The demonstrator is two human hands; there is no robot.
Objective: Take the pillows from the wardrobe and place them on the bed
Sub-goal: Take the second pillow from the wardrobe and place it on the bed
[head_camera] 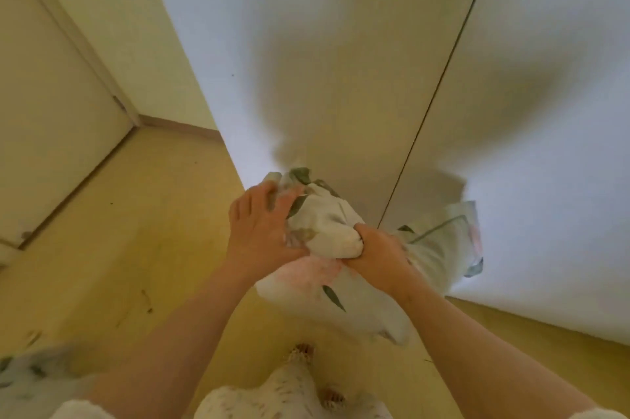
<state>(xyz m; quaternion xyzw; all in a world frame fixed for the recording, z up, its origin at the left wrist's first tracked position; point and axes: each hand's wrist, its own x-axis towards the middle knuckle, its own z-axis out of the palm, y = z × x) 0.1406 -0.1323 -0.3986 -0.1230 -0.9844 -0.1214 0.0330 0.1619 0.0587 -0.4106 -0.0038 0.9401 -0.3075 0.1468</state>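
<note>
A white pillow printed with green leaves and pink flowers is bunched between both my hands, in front of the white wardrobe, whose doors are closed. My left hand presses flat on the pillow's left side. My right hand clutches a fistful of its fabric. More of the same printed cloth hangs to the right, against the right wardrobe door. The bed is out of view.
A cream room door stands at the left, with a yellowish wood floor below. A patch of leaf-printed fabric lies at the bottom left. My feet and patterned clothing show at the bottom centre.
</note>
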